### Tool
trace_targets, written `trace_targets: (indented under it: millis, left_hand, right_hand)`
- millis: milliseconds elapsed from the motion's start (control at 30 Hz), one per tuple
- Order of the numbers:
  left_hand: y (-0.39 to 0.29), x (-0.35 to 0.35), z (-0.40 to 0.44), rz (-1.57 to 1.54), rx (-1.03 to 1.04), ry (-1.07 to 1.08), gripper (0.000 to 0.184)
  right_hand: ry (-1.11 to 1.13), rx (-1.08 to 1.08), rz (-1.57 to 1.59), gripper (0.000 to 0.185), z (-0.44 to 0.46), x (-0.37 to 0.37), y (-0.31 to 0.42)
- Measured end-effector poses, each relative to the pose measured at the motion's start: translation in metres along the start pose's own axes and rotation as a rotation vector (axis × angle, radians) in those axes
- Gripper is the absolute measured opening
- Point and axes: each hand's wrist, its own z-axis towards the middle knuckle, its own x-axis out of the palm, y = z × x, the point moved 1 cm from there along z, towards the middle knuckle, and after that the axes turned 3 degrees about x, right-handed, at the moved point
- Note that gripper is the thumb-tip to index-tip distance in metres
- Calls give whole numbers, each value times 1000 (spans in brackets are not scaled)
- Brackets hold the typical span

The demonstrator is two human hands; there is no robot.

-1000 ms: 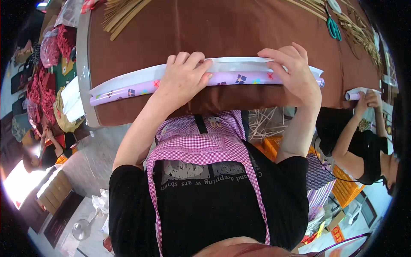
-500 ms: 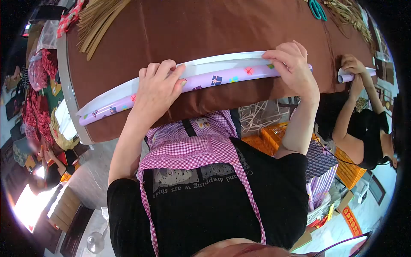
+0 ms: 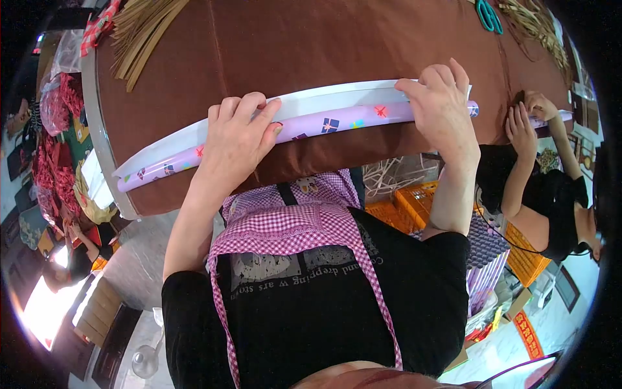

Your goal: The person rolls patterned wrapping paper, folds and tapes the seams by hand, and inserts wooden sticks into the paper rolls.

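Observation:
A long lilac sheet of wrapping paper (image 3: 304, 124) with a gift-box print lies across the brown-covered table, rolled into a narrow tube. Its white underside (image 3: 330, 97) shows as a strip along the far side of the tube. My left hand (image 3: 238, 137) rests over the left half, fingers curled on the white strip and thumb on the printed roll. Toward the right end, my right hand (image 3: 444, 107) grips the paper with the thumb on the white edge and one finger raised. The palm hides part of the roll there.
Brown cloth (image 3: 324, 45) covers the table. Flat tan strips (image 3: 142, 39) lie at the far left, green-handled scissors (image 3: 489, 16) at the far right. A co-worker's hands (image 3: 528, 117) are on another paper roll at right. Orange crates (image 3: 414, 204) stand below the table edge.
My right hand has shifted slightly on the roll and its fingers have lifted a little. More of the roll's right end shows. The co-worker's hands have moved apart.

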Motion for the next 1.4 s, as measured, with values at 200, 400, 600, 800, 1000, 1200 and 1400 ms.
trace_targets:
  millis: [200, 400, 600, 800, 1000, 1200, 1400]
  left_hand:
    - [1, 1, -1, -10, -2, -5, 35]
    - [2, 2, -2, -17, -1, -11, 35]
    - [3, -1, -1, -41, -6, -4, 32]
    - [0, -4, 8, -21, 38, 19, 30]
    - [-5, 3, 27, -6, 120, 26, 30]
    - [-15, 14, 54, 7, 233, -7, 28]
    - [-28, 26, 82, -2, 316, -39, 26]
  right_hand:
    - [-26, 4, -25, 19, 3, 6, 3]
    - [4, 14, -112, 20, 7, 5, 13]
    - [-33, 25, -162, 20, 4, 10, 23]
    - [-65, 36, -167, 20, 2, 12, 25]
    - [-59, 40, -175, 20, 1, 13, 23]
    - [-66, 40, -146, 19, -1, 15, 21]
    - [-83, 38, -134, 14, -1, 18, 21]
